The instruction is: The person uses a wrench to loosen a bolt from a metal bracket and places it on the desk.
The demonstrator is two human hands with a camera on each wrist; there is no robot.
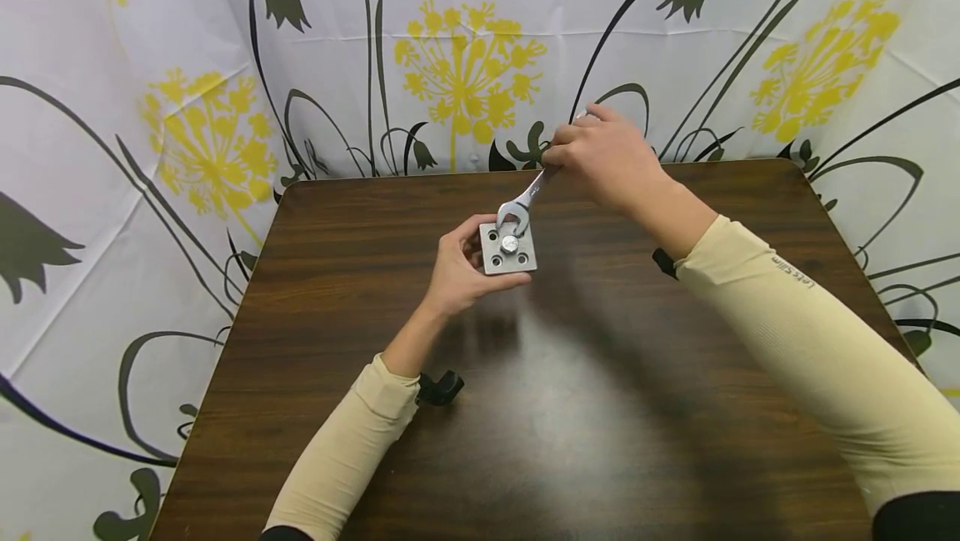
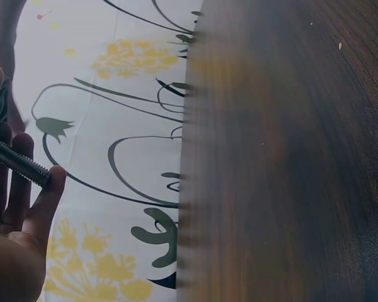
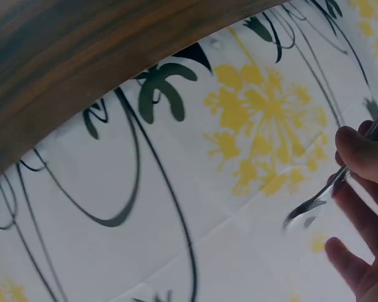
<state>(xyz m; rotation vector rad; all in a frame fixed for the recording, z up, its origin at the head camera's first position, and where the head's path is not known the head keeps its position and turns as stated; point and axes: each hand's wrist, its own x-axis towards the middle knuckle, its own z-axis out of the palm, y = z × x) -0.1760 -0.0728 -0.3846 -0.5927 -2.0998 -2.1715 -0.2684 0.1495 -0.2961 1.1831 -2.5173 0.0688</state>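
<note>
My left hand (image 1: 453, 273) grips a square metal plate (image 1: 510, 267) by its edges above the table. Holes show near the plate's corners, and a bolt head (image 1: 509, 245) stands at its middle. In the left wrist view the bolt's threaded shank (image 2: 26, 167) sticks out past the fingers. My right hand (image 1: 609, 159) holds a wrench (image 1: 529, 192) by its far end, which pokes out as a ring (image 3: 307, 212) in the right wrist view. The wrench's open end lies over the plate's far part, just beyond the bolt head; whether they touch I cannot tell.
Below both hands lies a dark wood-grain table (image 1: 337, 274). A white curtain (image 1: 330, 49) with yellow and grey flowers hangs right behind its far edge. A black wrist mount (image 1: 442, 388) juts from the left sleeve.
</note>
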